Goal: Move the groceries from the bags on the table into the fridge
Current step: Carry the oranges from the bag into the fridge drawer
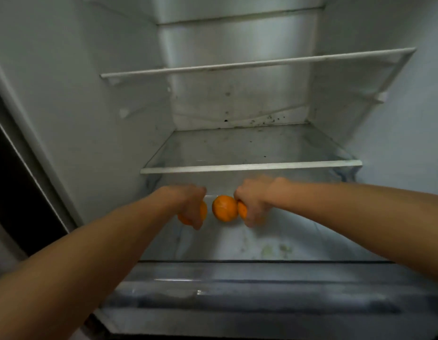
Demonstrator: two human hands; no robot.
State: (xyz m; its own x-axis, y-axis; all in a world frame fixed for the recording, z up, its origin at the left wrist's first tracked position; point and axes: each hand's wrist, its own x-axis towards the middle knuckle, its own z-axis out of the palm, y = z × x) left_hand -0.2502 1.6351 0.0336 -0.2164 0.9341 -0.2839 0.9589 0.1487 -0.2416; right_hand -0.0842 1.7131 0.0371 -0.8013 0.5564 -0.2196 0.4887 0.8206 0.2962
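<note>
Oranges, three, on fridge shelf point(299, 244): left hand point(188, 204) wrapped round one point(203, 210), right hand point(253, 204) round another point(242, 209), loose orange point(224, 208) between; firm, light, likely to roll, best cupped whole.

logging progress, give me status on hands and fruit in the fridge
Left hand shut on an orange. Right hand shut on another orange. Third orange sits free between them on the lower shelf. Nothing in the way.

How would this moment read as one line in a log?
left hand: holds orange | right hand: holds orange | third orange: between hands, low shelf | upper shelves: bare
</note>
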